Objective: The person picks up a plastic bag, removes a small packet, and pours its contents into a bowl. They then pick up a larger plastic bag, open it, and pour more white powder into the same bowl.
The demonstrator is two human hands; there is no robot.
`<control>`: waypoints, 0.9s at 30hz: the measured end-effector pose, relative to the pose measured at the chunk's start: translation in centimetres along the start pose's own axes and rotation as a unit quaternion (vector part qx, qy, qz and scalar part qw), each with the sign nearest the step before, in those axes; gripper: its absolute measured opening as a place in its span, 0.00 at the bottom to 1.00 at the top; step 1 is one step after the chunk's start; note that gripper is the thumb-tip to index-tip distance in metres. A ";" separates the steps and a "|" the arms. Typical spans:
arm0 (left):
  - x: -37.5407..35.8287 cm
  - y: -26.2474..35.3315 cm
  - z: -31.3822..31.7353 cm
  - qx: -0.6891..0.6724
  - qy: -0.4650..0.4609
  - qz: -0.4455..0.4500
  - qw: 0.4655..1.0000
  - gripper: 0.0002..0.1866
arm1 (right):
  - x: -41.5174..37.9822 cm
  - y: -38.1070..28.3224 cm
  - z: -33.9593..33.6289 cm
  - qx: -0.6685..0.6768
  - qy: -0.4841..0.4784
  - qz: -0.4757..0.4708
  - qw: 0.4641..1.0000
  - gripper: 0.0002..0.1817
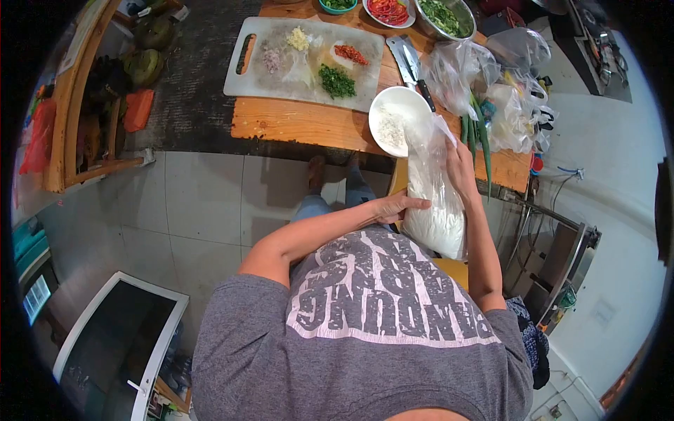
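Note:
A clear plastic bag of white powder (437,223) leans at the table's front edge, its full end low against my body. My left hand (400,205) grips the bag's left side, thumb across the front. Higher up, my right hand (460,168) is closed around its right side near the mouth; some of its fingers are hidden. The bag's upper end reaches over the rim of a white bowl (375,125), where white powder (392,126) lies inside. Behind the bowl rest a cleaver (400,57) and a black-handled knife (424,88).
A cutting board (246,78) holds chopped green herbs (337,81), red chili (351,54), minced garlic (298,38) and shallot (271,60). Plastic bags (516,116) and green onions (472,133) lie right. A metal bowl (470,27) of greens and a plate of red slices (388,10) stand behind.

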State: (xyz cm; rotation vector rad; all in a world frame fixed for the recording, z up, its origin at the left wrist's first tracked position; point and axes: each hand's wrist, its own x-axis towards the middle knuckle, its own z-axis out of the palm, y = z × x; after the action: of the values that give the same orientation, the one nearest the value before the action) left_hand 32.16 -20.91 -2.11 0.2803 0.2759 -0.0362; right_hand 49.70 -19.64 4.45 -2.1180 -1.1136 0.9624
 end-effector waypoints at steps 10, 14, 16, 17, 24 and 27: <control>0.2 -0.3 -0.5 0.011 -0.005 -0.012 1.000 0.48 | -0.5 -0.1 0.1 -0.011 0.019 0.021 1.000 0.21; -0.2 -0.7 -0.7 0.016 0.007 -0.008 1.000 0.48 | -0.4 -0.3 0.5 -0.005 0.019 0.012 1.000 0.20; -0.1 -0.4 -0.6 0.008 0.002 -0.013 1.000 0.49 | -0.4 0.1 0.3 -0.033 0.025 -0.018 0.999 0.20; -0.2 -0.4 -0.6 0.004 -0.002 -0.016 1.000 0.49 | -0.5 0.2 0.4 -0.047 0.027 -0.033 0.998 0.20; -0.3 -0.2 -0.4 0.000 -0.007 -0.017 1.000 0.47 | -0.4 0.4 0.6 -0.030 0.045 -0.047 0.997 0.19; -0.2 -1.0 -0.7 -0.001 0.003 -0.024 1.000 0.46 | -1.0 -0.1 0.4 -0.028 0.037 -0.012 0.999 0.19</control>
State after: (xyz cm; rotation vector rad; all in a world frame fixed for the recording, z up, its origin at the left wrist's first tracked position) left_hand 31.70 -21.66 -2.98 0.2726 0.2889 -0.0820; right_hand 48.91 -20.33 4.61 -2.1620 -1.1381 0.8456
